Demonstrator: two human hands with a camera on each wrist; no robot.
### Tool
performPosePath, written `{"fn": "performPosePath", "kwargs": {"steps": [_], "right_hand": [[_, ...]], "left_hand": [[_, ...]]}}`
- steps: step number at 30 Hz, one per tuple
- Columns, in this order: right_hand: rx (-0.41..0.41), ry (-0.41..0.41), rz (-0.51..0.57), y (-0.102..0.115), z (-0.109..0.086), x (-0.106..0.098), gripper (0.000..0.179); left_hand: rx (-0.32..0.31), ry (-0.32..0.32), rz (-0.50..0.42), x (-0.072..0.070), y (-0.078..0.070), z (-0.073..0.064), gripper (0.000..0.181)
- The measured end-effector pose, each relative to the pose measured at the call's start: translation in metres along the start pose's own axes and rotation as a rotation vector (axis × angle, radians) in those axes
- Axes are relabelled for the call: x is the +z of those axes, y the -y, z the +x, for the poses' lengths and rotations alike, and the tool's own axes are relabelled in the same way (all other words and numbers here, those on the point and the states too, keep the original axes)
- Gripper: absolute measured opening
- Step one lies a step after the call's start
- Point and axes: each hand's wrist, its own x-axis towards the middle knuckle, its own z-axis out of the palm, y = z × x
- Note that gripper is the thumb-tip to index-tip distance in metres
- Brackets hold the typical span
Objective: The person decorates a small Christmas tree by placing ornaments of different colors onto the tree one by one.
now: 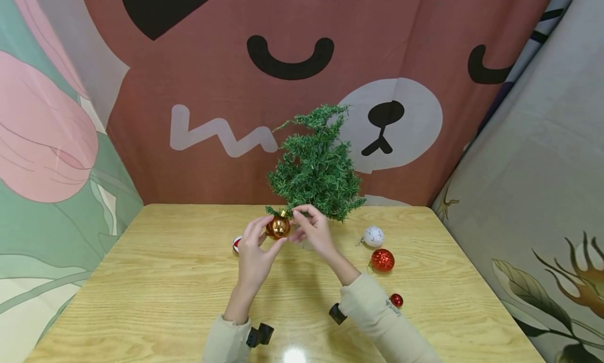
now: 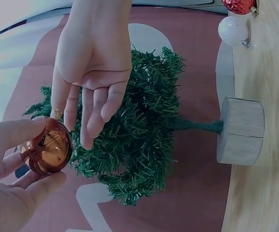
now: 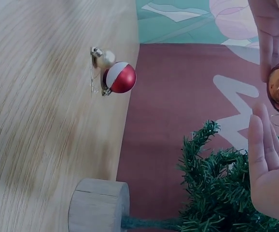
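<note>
Only wrist views show tree trunk (image 2: 197,125).

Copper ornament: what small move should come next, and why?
Probably ease the ornament toward the green tree to hang it: the left hand grips the ornament, the right hand is near its gold cap, with the tree just beyond.

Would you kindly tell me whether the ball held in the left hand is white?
No, in the head view the left hand grips a copper-coloured ball, while a white ball lies on the table.
</note>
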Motion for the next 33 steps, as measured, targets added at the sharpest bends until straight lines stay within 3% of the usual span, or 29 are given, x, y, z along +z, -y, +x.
{"fn": "performPosePath", "kwargs": {"steps": [12,22,28,33], "right_hand": [[0.005,-0.002,0.017,0.002,0.002,0.003,0.026],[-0.057,-0.005,-0.012,0.007,0.006,0.001,0.02],[-0.112,-0.003,-0.096,0.0,0.011,-0.007,0.014],[-0.078,0.024,-0.226,-0.007,0.013,-0.012,0.013]], "left_hand": [[0.015,0.001,0.012,0.001,0.002,-0.004,0.044],[0.018,0.003,0.032,0.0,0.003,-0.005,0.045],[0.019,0.002,0.045,0.0,0.005,-0.006,0.045],[0.019,-0.003,0.076,0.0,0.007,-0.006,0.045]]}}
